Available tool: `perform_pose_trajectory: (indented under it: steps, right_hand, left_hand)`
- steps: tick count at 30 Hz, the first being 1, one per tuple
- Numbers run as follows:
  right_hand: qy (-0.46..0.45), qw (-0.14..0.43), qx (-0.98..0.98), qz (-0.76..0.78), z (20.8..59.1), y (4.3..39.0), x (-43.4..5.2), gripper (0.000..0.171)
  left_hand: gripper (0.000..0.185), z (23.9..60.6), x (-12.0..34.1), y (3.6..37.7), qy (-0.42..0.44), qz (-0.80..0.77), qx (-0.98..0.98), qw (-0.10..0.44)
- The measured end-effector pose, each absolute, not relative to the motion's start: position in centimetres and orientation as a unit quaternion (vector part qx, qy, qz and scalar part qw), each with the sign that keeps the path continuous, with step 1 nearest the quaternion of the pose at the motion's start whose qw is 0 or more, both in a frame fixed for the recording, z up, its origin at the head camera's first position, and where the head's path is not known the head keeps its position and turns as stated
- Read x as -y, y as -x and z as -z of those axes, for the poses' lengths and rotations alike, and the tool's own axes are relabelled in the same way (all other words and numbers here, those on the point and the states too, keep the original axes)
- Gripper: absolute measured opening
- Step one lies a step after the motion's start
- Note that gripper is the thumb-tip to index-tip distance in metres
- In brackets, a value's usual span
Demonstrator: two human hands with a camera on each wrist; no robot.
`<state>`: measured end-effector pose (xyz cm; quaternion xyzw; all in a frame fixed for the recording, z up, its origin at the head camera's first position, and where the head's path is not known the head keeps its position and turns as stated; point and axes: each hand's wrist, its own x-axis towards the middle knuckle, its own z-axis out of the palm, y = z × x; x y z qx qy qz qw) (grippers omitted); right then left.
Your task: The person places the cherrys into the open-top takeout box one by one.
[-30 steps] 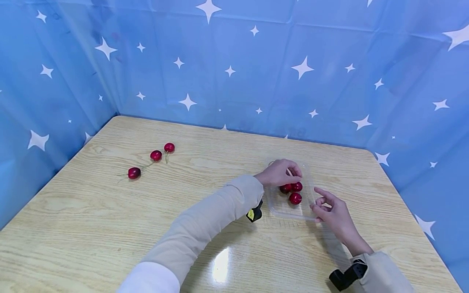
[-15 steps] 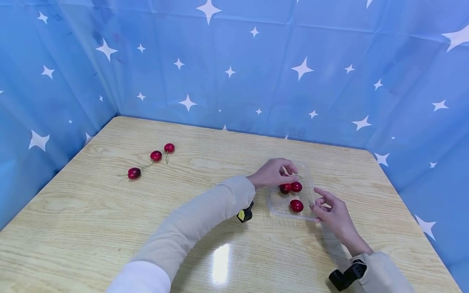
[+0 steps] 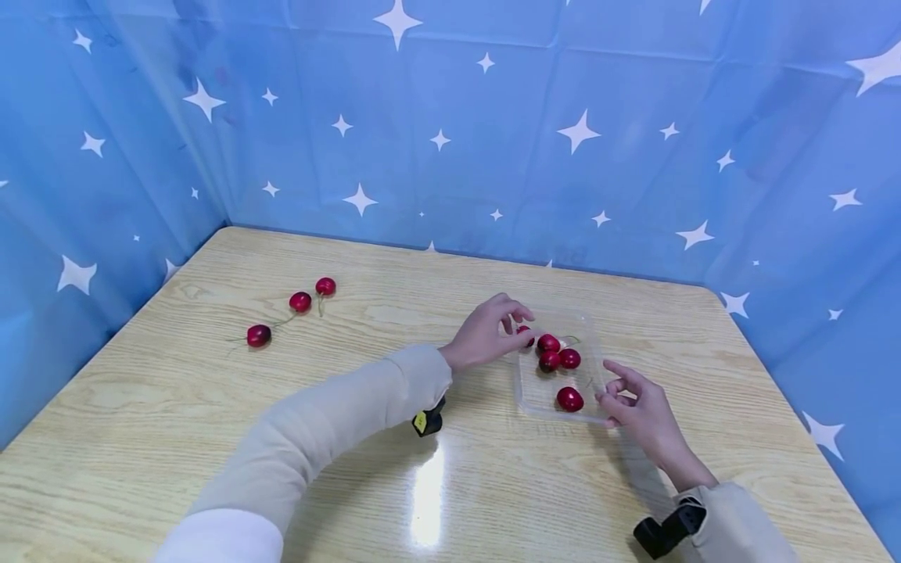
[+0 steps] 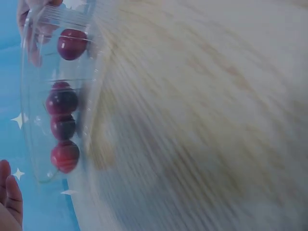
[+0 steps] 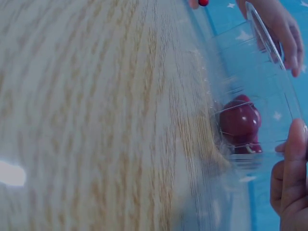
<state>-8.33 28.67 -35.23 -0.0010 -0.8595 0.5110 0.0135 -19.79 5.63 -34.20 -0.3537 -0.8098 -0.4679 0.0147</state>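
Left hand (image 3: pixel 486 338), fingers loosely curled and empty, hovers beside the clear plastic tray (image 3: pixel 524 399); right hand (image 3: pixel 637 410) pinches its edge. A bump could spill the red cherries (image 3: pixel 556 353).

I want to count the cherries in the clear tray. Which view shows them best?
The head view: it looks down into the clear tray and shows the cherries apart, though the left hand covers part of one. The left wrist view shows four through the tray wall, blurred. The right wrist view shows them overlapping.

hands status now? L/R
Left hand: loosely curled beside the clear tray, holding nothing visible.
Right hand: fingers on the tray's near right edge, steadying it.
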Motion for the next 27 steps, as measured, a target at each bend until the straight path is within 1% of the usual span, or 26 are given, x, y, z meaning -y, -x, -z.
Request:
perform_pose_trajectory:
  steps: [2, 9, 17, 27]
  right_hand:
    - [0.001, 0.014, 0.859, -0.513, 35.2, 8.3, -28.7, 0.051]
    - [0.004, 0.010, 0.857, -0.516, 35.3, 8.3, -28.8, 0.052]
    - [0.004, 0.011, 0.856, -0.516, 35.3, 8.4, -28.8, 0.052]
    - [0.002, 0.006, 0.860, -0.510, 35.3, 8.5, -29.0, 0.052]
  left_hand:
    - [0.020, 34.3, -5.0, 19.7, 0.351, 0.466, 0.812, 0.025]
    - [0.022, 34.4, -2.7, 19.7, 0.338, 0.473, 0.813, 0.030]
    - [0.018, 33.6, 0.4, 20.2, 0.313, 0.518, 0.794, 0.064]
    - [0.016, 34.4, 5.1, 20.3, 0.265, 0.523, 0.806, 0.085]
